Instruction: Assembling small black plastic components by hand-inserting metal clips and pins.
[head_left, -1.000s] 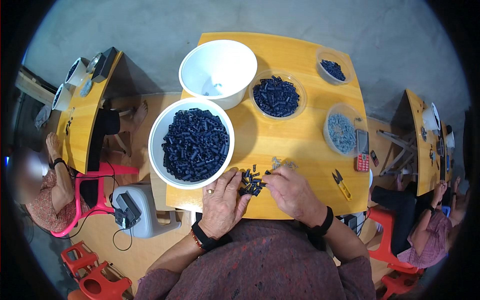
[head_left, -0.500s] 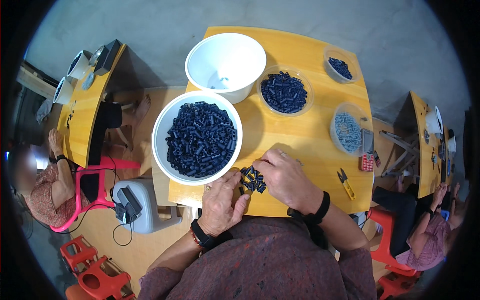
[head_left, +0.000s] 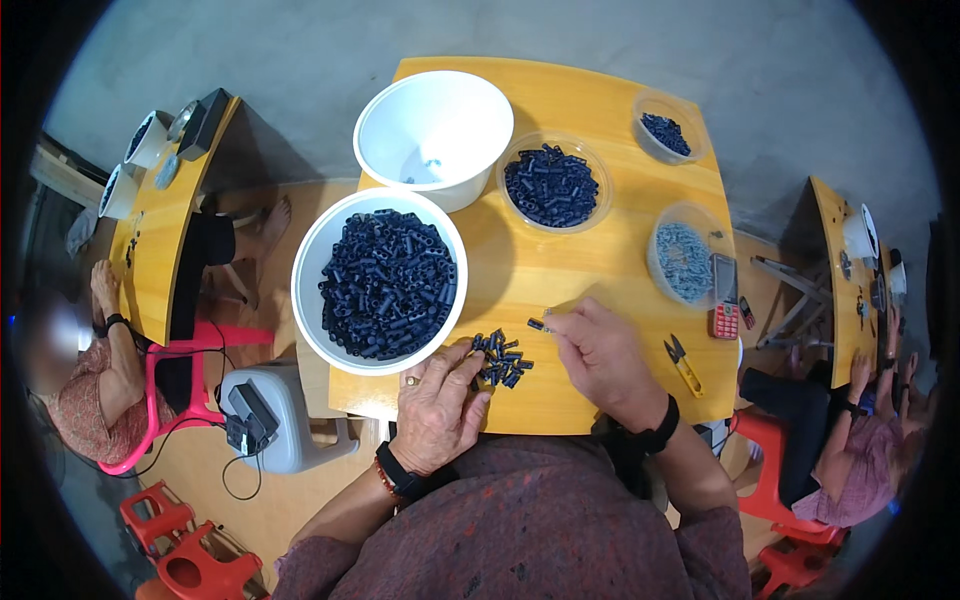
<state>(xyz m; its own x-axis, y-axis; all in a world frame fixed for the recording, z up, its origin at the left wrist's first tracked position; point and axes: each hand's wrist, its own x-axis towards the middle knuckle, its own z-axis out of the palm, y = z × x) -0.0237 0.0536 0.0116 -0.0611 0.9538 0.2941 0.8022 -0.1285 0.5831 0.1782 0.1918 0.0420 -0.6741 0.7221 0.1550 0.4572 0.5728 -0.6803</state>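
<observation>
A small pile of short dark-blue tube pieces (head_left: 508, 362) lies on the yellow table (head_left: 585, 270) near its front edge. My left hand (head_left: 435, 405) rests at the left side of the pile, fingers stretched out and fingertips touching it. Between the thumb and fingertips of my right hand (head_left: 607, 358), a dark tube piece (head_left: 537, 323) is pinched just right of the pile. Behind my left hand stands a white tub (head_left: 306, 315), heaped with the same dark tubes (head_left: 388, 285).
A second white tub (head_left: 375, 125) stands behind. Clear plastic bowls hold dark tubes (head_left: 552, 187), more dark tubes (head_left: 667, 134) and small pale-blue pieces (head_left: 684, 262). A red keypad phone (head_left: 724, 300) and yellow thread snips (head_left: 684, 366) lie right. People sit at tables on both sides.
My right hand has moved right, away from the pile, with a tube piece in its fingertips. My left hand stays beside the pile. The whole view has shifted slightly.
</observation>
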